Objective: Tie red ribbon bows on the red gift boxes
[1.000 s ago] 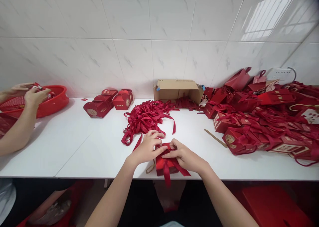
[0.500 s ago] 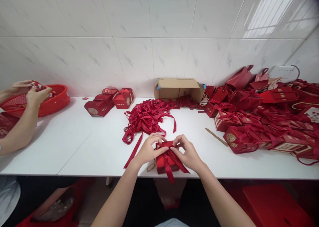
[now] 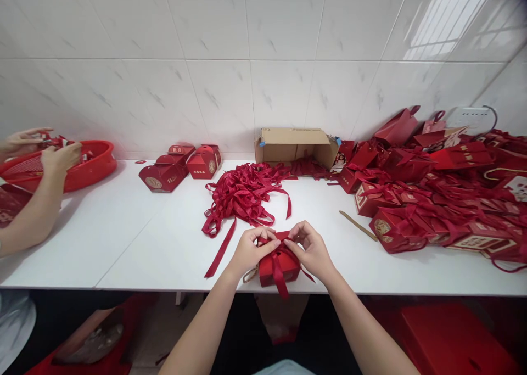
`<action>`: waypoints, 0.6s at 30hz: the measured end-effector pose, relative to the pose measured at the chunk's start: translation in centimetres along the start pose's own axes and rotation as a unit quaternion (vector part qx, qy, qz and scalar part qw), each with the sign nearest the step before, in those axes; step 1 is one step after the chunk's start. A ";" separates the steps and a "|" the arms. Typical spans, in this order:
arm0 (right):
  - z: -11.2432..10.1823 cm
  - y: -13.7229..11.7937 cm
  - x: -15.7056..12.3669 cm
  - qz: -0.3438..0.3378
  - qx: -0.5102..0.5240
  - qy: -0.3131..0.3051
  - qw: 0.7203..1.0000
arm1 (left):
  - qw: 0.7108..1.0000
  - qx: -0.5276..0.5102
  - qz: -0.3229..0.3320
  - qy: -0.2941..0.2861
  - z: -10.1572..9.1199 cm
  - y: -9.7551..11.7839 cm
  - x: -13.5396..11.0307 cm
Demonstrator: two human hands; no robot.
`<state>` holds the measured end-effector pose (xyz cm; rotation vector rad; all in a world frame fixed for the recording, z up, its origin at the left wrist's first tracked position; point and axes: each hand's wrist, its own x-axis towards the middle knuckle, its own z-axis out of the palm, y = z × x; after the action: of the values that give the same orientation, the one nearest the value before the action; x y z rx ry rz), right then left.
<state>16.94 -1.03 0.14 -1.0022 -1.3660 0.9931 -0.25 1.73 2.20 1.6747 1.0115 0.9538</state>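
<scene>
A small red gift box [image 3: 272, 269] sits at the front edge of the white table, with a dark red ribbon [image 3: 279, 276] over its top and one tail hanging down its front. My left hand [image 3: 254, 252] pinches the ribbon at the box's upper left. From the right, my right hand [image 3: 308, 250] pinches it too, thumb and fingers together close to the knot. The fingers partly hide the knot. Just left of the box lies a gold cord loop [image 3: 250, 275]. Behind my hands is a tangled heap of dark red ribbons [image 3: 249, 194].
Finished-looking red boxes [image 3: 436, 227] with ribbons pile up at right. Two red boxes [image 3: 164, 172] stand back left. An open cardboard box [image 3: 296, 139] rests against the wall. At far left, another person's hands [image 3: 61, 152] work over a red basin [image 3: 94, 163]. A gold strip [image 3: 357, 225] lies right.
My hands have shifted slightly right along the ribbon, still pinching it. The ribbon's right tail has swung further behind the box's right side. The other person's hands moved slightly left.
</scene>
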 end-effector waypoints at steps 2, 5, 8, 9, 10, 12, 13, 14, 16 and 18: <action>0.0 0.1 -0.1 0.006 0.017 0.005 1.000 | 1.000 -0.004 -0.004 -0.002 0.0 -0.1 0.0; 0.0 0.3 -0.2 0.011 0.038 0.013 0.999 | 1.000 -0.004 -0.002 -0.007 0.0 -0.2 -0.1; -0.1 0.3 -0.3 0.018 0.060 0.019 0.998 | 1.000 -0.001 0.002 -0.014 0.0 -0.3 -0.1; -0.1 0.3 -0.3 0.020 0.064 0.022 0.997 | 1.000 0.000 0.002 -0.017 0.0 -0.2 -0.2; -0.2 0.2 -0.4 0.021 0.066 0.026 0.997 | 1.000 0.002 0.002 -0.020 -0.1 -0.2 -0.2; -0.4 0.2 -0.4 0.022 0.068 0.038 0.997 | 1.000 0.004 0.003 -0.026 -0.1 -0.2 -0.3; -0.4 0.2 -0.4 0.021 0.070 0.046 0.996 | 1.000 0.003 0.005 -0.027 -0.1 -0.3 -0.4; -0.5 0.2 -0.5 0.021 0.073 0.055 0.996 | 1.000 0.001 0.006 -0.029 -0.1 -0.3 -0.4; -0.5 0.3 -0.5 0.022 0.079 0.068 0.994 | 0.999 -0.006 0.007 -0.032 -0.1 -0.4 -0.4; -0.5 0.3 -0.5 0.024 0.080 0.074 0.994 | 0.999 -0.013 0.007 -0.036 -0.1 -0.5 -0.4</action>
<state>17.47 -1.45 -0.32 -0.9700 -1.1271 1.0263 -0.64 1.49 1.68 1.6842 0.9368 0.9049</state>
